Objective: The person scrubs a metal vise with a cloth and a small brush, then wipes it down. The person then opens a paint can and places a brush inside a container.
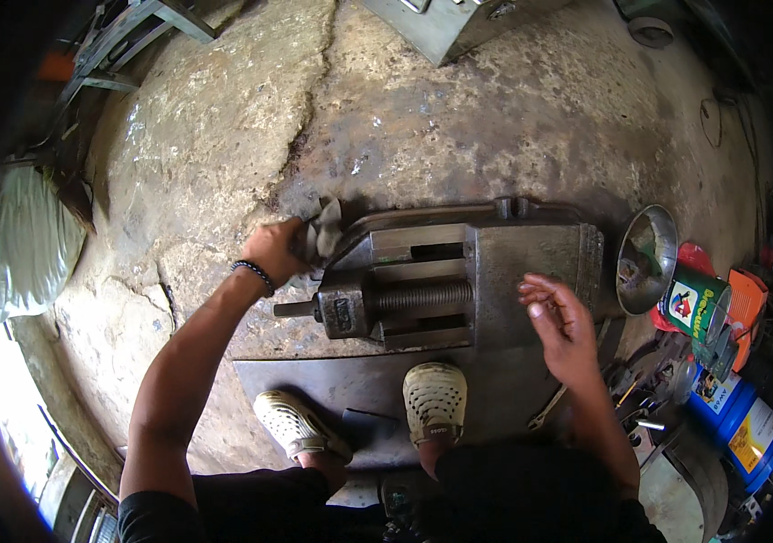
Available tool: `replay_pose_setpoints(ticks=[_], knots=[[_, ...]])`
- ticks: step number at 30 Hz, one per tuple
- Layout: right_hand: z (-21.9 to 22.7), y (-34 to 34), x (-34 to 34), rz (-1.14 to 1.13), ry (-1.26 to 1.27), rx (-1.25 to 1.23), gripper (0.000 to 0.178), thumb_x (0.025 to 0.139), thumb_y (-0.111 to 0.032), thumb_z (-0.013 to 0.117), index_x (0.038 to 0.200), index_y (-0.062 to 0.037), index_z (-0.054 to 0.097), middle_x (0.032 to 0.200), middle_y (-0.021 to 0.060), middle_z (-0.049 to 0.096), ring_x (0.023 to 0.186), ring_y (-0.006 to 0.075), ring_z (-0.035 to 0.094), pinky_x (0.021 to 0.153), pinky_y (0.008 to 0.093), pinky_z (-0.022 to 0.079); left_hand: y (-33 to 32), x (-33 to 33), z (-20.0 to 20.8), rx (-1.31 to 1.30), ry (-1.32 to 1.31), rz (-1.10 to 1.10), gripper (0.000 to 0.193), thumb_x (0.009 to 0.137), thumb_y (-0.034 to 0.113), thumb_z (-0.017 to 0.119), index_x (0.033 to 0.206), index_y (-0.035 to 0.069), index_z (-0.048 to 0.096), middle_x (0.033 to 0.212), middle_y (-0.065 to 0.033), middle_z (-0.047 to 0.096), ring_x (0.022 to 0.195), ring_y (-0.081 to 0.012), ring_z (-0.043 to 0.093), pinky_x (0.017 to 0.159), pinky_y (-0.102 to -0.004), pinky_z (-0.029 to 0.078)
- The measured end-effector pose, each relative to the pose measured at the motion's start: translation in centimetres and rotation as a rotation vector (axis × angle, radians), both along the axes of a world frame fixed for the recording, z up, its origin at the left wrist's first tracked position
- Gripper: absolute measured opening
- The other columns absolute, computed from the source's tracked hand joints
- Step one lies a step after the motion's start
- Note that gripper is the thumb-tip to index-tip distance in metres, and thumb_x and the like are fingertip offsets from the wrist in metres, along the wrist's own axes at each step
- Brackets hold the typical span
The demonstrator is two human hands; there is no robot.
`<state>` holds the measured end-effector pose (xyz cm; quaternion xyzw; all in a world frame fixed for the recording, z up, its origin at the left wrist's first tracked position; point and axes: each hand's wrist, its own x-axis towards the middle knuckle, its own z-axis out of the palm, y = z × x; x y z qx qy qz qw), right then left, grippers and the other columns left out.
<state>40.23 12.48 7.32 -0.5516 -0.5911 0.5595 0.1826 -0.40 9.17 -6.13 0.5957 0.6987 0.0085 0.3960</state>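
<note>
A heavy steel machine vise (522, 262) lies on the floor in front of my feet, with its threaded screw (423, 295) running to a block on the left. My left hand (276, 250) is closed on a crumpled grey rag (323, 232) just beyond the vise's left end. Over the broad right part of the vise hovers my right hand (560, 324), palm partly turned up. Its fingers are bent and loosely apart from the thumb, and nothing shows in them. Whether that hand touches the metal, I cannot tell.
A flat metal sheet (269, 371) lies under my shoes, bearing a dark flat piece (370, 423). Near my right forearm is a wrench (547, 409). A metal bowl (647, 258), green can (696, 303) and blue bucket (749, 434) crowd the right. Angled metal (441, 32) stands ahead.
</note>
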Motion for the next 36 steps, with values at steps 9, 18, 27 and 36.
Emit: replay_pose_setpoints(ticks=[9,18,27,36], knots=[[0.4,3.8,2.1,-0.099,-0.038,0.093,0.033,0.097,-0.008,0.057,0.128,0.001,0.056,0.11,0.0076,0.063,0.101,0.0123,0.058,0.092,0.0273,0.045,6.8,-1.4,7.0,0.361,-0.304,0.449,0.048,0.08,0.011,0.077,0.118,-0.001,0.051,0.102,-0.0196,0.07,0.085,-0.026,0.071,0.076,-0.0367,0.061],[-2.0,10.2,-3.0,0.108,-0.058,0.153,0.044,0.095,-0.009,0.061,0.138,-0.0075,0.052,0.117,0.004,0.059,0.098,0.0108,0.055,0.089,0.0278,0.047,11.4,6.5,7.8,0.639,-0.288,0.154,0.048,0.076,0.019,0.076,0.116,0.0,0.057,0.096,-0.0229,0.068,0.088,-0.0381,0.068,0.08,-0.0435,0.055],[-3.8,9.5,-2.4,0.143,-0.143,0.086,0.043,0.095,-0.007,0.059,0.138,-0.0085,0.052,0.121,0.0052,0.059,0.1,0.0109,0.054,0.092,0.0283,0.046,1.7,-1.0,4.8,0.091,-0.038,-0.192,0.038,0.074,0.023,0.08,0.104,0.006,0.064,0.09,-0.0141,0.071,0.081,-0.0279,0.07,0.072,-0.0394,0.057],[-3.7,9.4,-1.4,0.156,-0.177,0.12,0.04,0.096,-0.009,0.057,0.136,-0.0064,0.054,0.123,0.0053,0.06,0.107,0.0133,0.055,0.096,0.0296,0.044,-1.1,-0.9,0.5,0.045,0.032,0.215,0.037,0.076,0.025,0.074,0.106,0.007,0.062,0.094,-0.0193,0.07,0.09,-0.0389,0.068,0.079,-0.0446,0.055]])
